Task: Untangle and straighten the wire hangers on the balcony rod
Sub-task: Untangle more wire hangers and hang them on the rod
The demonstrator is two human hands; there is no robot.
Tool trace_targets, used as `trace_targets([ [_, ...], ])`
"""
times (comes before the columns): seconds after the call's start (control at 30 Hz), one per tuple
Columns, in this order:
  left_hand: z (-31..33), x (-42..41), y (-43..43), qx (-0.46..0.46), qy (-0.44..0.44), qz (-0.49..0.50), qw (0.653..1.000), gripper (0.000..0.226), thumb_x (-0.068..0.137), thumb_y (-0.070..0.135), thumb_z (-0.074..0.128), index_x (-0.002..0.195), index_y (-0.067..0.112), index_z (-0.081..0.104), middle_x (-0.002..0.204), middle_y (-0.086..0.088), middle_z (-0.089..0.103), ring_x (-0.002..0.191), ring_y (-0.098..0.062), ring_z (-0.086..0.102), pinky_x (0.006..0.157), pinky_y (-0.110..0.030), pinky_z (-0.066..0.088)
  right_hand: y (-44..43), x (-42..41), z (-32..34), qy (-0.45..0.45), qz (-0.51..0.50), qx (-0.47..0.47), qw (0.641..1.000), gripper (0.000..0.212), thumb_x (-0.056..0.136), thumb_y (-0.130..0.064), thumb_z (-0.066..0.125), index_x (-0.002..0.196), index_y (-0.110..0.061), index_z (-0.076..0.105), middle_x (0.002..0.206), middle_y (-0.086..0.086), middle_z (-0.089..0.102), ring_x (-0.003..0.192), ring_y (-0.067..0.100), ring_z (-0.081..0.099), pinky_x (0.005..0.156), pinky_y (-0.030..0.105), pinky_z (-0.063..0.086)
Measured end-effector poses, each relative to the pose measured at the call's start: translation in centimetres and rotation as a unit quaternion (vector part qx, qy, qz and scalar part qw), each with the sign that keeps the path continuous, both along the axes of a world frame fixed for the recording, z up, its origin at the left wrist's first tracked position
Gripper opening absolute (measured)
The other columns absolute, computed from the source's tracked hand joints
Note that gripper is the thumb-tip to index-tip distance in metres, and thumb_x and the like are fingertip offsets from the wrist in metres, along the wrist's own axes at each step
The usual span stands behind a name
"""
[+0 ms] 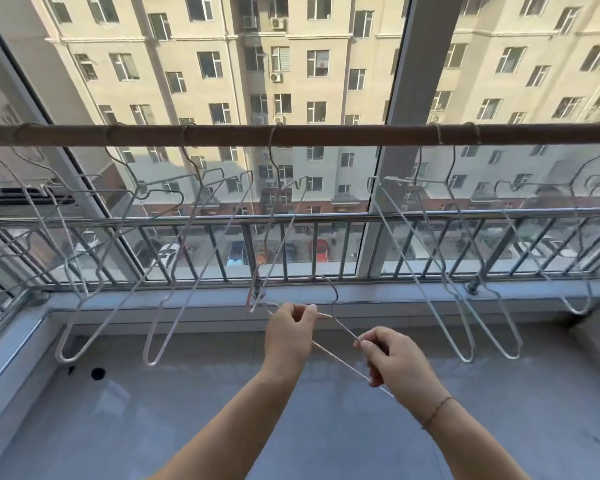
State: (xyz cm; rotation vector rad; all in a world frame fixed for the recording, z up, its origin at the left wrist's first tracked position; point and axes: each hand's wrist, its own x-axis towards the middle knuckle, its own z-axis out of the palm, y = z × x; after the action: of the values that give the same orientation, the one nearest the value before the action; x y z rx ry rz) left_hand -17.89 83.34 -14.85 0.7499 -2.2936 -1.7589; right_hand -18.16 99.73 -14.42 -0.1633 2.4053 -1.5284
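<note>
An apartment balcony: railing (326, 216), hanger rod (222, 135), facing flats (205, 64).

Daylight scene, bright and evenly exposed. Direct sun strikes the apartment block (201, 81) opposite, where projecting bays cast long diagonal shadows. The balcony floor (153, 410) lies in soft shade with a faint sheen. The rod (291, 134) reads dark against the lit background. Wide-angle distortion tilts the window frames (416, 98) and stretches detail toward the edges, where it softens. The hanging wire hangers (152, 362) look pale and thin. The held hanger (338, 326), left hand (288, 336) and right hand (392, 358) are sharp
</note>
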Motion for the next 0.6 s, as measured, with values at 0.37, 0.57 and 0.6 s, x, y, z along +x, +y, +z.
trace_targets([
  [0.37, 8.0, 1.0, 5.2, 0.228, 0.128, -0.111, 0.959, 0.013, 0.094, 0.014, 0.052, 0.097, 0.008, 0.063, 0.064, -0.002, 0.059, 0.046, -0.014, 0.055, 0.037, -0.022, 0.042, -2.1, 2.2, 6.1, 0.009, -0.075, -0.333, 0.940, 0.012, 0.090, -0.006, 0.052, 0.092, -0.003, 0.063, 0.056, 0.007, 0.054, 0.046, 0.011, 0.046, 0.043, 0.020, 0.037],
  [0.57, 12.8, -0.6, 3.8, 0.191, 0.189, -0.129, 0.955, 0.017, 0.094, 0.013, 0.050, 0.102, 0.006, 0.064, 0.075, -0.007, 0.059, 0.050, -0.015, 0.053, 0.035, -0.020, 0.039, -3.3, 0.6, 10.5, 0.048, -0.032, -0.389, 0.920, 0.012, 0.090, -0.006, 0.052, 0.091, -0.008, 0.064, 0.050, 0.002, 0.055, 0.046, 0.010, 0.048, 0.044, 0.016, 0.038],
  [0.6, 13.5, -0.9, 3.5, 0.189, 0.197, -0.127, 0.954, 0.017, 0.094, 0.013, 0.050, 0.101, 0.007, 0.065, 0.075, -0.007, 0.059, 0.053, -0.017, 0.054, 0.035, -0.021, 0.041, -3.6, 0.1, 11.0, 0.060, -0.028, -0.387, 0.920, 0.012, 0.090, -0.005, 0.052, 0.092, -0.007, 0.063, 0.049, 0.000, 0.055, 0.044, 0.009, 0.048, 0.043, 0.015, 0.037],
])
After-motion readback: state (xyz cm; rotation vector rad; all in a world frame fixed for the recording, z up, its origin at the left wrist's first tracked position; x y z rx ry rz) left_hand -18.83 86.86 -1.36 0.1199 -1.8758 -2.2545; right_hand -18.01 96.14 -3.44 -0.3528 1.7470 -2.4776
